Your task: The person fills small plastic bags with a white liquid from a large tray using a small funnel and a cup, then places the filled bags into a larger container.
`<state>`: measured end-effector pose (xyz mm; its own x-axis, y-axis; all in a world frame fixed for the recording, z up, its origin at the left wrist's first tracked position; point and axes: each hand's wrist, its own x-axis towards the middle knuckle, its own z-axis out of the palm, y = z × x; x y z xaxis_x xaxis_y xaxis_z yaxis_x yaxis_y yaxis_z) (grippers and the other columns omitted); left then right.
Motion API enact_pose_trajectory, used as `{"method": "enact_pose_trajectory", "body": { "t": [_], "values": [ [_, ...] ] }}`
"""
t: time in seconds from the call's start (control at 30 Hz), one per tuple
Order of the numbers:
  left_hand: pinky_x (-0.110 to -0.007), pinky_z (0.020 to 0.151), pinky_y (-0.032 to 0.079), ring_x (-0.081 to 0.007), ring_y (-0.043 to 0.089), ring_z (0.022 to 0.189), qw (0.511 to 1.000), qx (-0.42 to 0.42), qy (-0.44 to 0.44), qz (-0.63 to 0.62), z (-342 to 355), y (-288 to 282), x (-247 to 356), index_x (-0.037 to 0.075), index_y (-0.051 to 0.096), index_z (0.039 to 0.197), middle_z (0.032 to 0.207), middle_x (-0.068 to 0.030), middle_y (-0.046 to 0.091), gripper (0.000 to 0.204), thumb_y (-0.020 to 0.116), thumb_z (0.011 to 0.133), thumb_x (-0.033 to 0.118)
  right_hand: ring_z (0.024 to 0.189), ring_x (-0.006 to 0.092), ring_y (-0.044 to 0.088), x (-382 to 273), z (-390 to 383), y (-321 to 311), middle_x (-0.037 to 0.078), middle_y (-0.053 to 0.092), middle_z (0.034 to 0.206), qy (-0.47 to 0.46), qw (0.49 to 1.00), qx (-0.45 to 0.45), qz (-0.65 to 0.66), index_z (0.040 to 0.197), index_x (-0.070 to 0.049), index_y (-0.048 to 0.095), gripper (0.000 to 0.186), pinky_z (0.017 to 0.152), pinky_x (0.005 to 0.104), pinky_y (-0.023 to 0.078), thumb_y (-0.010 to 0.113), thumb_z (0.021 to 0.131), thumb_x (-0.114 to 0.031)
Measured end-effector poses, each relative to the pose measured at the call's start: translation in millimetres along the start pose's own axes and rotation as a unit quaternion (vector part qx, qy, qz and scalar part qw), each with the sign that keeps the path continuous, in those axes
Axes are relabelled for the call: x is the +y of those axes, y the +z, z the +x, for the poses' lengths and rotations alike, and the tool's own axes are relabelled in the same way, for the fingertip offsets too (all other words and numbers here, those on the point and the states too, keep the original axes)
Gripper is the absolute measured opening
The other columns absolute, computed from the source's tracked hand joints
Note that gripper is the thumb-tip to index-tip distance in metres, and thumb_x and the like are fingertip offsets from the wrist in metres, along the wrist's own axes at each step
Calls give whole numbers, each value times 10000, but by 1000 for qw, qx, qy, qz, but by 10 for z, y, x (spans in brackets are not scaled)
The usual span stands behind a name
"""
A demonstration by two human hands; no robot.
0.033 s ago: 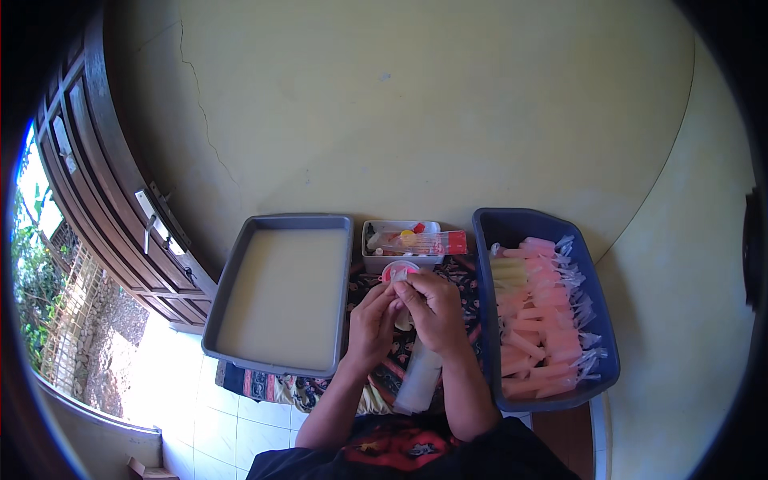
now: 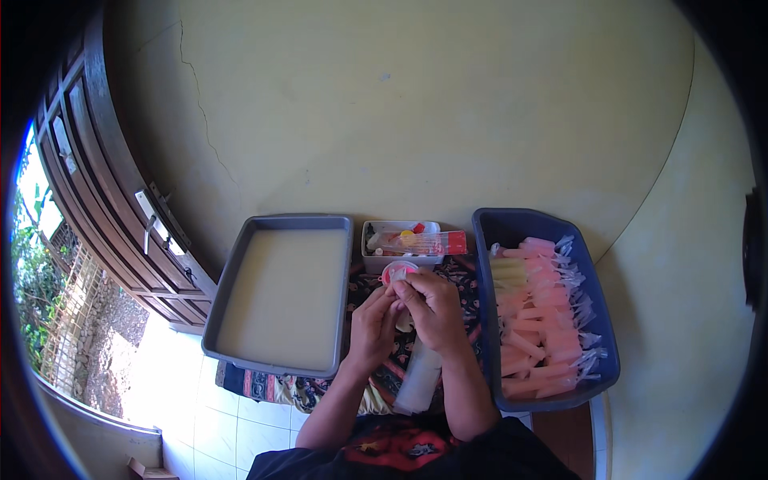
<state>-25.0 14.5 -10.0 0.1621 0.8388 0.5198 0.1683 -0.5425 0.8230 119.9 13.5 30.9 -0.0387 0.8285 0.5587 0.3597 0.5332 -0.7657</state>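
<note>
Over the middle of the table my left hand [image 2: 373, 326] and my right hand [image 2: 436, 310] meet, fingertips pinched together. Between them is a small piece of thin, whitish clear plastic [image 2: 399, 274], seemingly the mouth of a plastic bag; the fingers cover most of it. Just beyond the fingertips shows a round thing with a pink rim [image 2: 388, 273], partly hidden. Below my right hand lies a stack of flat, clear plastic bags [image 2: 419, 380], near the table's front edge.
A grey tub [image 2: 347, 288] of cloudy whitish liquid stands at left. On the right, a dark blue tub [image 2: 606, 352] holds many tied pink and some pale-yellow filled bags. Behind my hands sits a small white box [image 2: 400, 261] of odds and ends. A patterned cloth [image 2: 260, 384] covers the table.
</note>
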Motion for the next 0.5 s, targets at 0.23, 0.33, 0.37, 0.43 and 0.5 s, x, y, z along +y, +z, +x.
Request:
{"method": "enact_pose_trajectory", "body": {
  "t": [0.23,0.33,0.37,0.43,0.5],
  "values": [
    [-438,982,559,-387,720,1089,997,10,68,44,-22,102,-44,-36,718,1123,1118,-187,727,136,695,1019,49,721,149,659,149,-77,13,71,707,824,83,989,17,118,936,23,704,292,673,334,512,647,1109,-205],
    [-489,1082,523,-371,711,1132,989,14,123,80,-43,104,-48,-17,722,1041,1112,-168,735,97,717,990,65,677,60,479,68,-99,46,-23,612,814,81,975,73,191,899,0,703,312,625,249,378,641,1126,-204],
    [-515,1128,493,-360,708,1152,988,5,133,79,-72,127,-87,-11,724,1025,1107,-159,738,97,722,985,77,669,44,440,61,-94,-2,-25,607,809,116,956,83,257,907,-4,709,309,611,240,341,643,1126,-210],
    [-541,1173,462,-349,704,1172,986,-5,144,79,-144,139,-143,-4,725,1009,1103,-150,742,98,727,979,89,661,28,401,35,-57,-24,-26,601,804,148,930,93,322,914,-8,714,306,597,231,304,644,1127,-216],
    [-557,1203,432,-326,707,1178,985,-4,141,96,-207,160,-163,12,730,989,1078,-137,745,88,733,978,99,634,15,326,17,0,-35,-37,580,782,114,921,116,354,940,-12,722,301,575,228,243,641,1131,-229]
  ]
}}
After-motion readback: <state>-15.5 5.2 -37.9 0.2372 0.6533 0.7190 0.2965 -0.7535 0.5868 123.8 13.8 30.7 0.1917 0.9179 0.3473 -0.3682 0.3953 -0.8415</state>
